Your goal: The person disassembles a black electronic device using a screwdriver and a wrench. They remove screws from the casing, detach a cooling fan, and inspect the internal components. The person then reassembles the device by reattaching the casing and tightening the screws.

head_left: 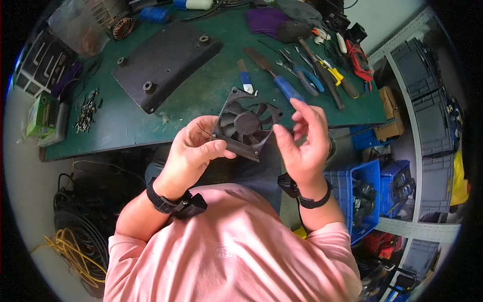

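A square black cooling fan (246,123) is held up in front of my chest, just off the near edge of the green workbench. My left hand (197,147) grips its left side, thumb on the frame and fingers behind; a thin reddish wire shows beside them. By the fan's right edge, my right hand (308,136) is raised with fingers and thumb apart and nothing between them. Its thumb tip is close to the frame; whether it touches, I cannot tell. A blue-handled scraper (244,79) lies on the bench just beyond the fan.
On the green bench (201,103) lie a black metal plate (166,63) with round posts, a pile of screws (88,111), and a hammer (327,75) among pliers and screwdrivers. Blue crates (359,196) stand right of me. Coiled cables (75,251) lie at lower left.
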`<state>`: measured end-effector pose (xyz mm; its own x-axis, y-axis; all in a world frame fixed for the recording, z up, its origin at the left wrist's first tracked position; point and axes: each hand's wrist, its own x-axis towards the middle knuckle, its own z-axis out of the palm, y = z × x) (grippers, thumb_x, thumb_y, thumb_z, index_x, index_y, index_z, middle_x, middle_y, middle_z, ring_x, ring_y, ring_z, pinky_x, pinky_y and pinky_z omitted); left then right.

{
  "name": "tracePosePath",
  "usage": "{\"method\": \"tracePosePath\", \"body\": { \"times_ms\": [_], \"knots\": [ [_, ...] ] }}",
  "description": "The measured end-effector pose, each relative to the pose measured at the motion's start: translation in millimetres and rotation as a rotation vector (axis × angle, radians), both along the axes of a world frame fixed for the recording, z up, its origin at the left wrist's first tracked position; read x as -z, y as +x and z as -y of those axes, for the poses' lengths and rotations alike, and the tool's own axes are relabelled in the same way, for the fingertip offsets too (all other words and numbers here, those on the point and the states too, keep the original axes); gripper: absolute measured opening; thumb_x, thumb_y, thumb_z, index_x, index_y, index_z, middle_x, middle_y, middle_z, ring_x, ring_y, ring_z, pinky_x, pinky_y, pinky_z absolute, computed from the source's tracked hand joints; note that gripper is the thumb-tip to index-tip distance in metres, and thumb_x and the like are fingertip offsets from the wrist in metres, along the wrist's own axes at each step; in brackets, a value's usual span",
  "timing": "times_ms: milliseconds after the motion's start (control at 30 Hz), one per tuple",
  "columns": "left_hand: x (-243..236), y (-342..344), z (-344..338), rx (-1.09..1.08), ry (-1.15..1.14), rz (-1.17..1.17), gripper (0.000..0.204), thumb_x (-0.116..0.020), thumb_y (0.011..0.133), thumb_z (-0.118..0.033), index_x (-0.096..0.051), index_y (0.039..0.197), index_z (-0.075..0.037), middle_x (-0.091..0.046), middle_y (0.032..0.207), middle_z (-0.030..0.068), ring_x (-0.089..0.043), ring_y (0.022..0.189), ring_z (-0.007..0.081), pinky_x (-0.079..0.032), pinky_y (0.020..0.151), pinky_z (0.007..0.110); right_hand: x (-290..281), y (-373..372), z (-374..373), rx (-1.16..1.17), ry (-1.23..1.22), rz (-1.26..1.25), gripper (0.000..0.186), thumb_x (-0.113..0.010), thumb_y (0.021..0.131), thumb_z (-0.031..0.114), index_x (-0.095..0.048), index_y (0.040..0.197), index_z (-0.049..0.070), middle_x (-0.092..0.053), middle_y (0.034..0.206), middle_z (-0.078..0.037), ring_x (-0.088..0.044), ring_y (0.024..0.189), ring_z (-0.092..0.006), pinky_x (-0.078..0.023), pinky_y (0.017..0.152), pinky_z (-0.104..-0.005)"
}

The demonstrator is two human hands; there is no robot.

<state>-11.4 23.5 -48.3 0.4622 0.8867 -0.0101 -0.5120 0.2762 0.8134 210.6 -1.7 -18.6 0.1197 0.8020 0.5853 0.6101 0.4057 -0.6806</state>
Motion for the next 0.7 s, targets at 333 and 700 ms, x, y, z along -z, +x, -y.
{"method": "tracePosePath", "body": {
  "times_ms": [333,700],
  "knots": [
    [0,26,-5,0.189,-0.033,-0.141,0.047,-0.067,0.086,-0.006,-0.047,0.127,0.007,-0.060,0.119,0.0134,-0.062,0.105,0.0199,-0.054,0.088,0.033,18,38,19,-0.277,-0.541,-0.603,0.022,-0.067,0.092,0.022,-0.062,0.094,0.001,-0.057,0.072,0.003,-0.051,0.060,-0.0037,-0.042,0.054,-0.0204],
    [-32,40,-10,0.226,0.431,-0.802,0.031,-0.067,0.082,-0.007,-0.062,0.111,0.003,-0.068,0.092,0.0100,-0.065,0.086,0.0152,-0.050,0.078,0.026,193,213,135,0.591,-0.781,-0.004,0.033,-0.068,0.081,0.028,-0.065,0.082,-0.004,-0.060,0.066,-0.016,-0.063,0.060,-0.0247,-0.050,0.059,-0.0397]
  ]
}}
